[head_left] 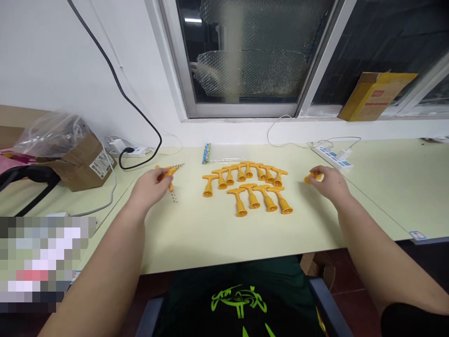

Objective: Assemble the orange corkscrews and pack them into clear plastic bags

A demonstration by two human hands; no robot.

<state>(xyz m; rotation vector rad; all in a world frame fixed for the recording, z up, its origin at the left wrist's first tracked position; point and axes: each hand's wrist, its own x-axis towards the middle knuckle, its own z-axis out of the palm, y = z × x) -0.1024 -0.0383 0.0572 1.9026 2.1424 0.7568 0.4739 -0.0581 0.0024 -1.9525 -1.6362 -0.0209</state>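
Observation:
Two rows of yellow T-handled pieces with flared cup ends (pixel 241 206) lie on the pale table (pixel 196 238). Left of them, my left hand (pixel 150 187) has its fingers closed on a yellow T-handled piece (pixel 169 174); metal spiral screws (pixel 174 196) stick out beside the fingers. At the right, my right hand (pixel 329 182) pinches a small yellow piece (pixel 313 178), partly hidden by the fingers. Behind the rows lies a clear plastic bag (pixel 228 152) with a coloured header.
A cardboard box (pixel 87 164) with plastic wrap stands at the left, near a black cable (pixel 115 75). Power strips (pixel 331 158) lie by the wall. Another carton (pixel 377 96) leans against the window. The table's front edge is close to me.

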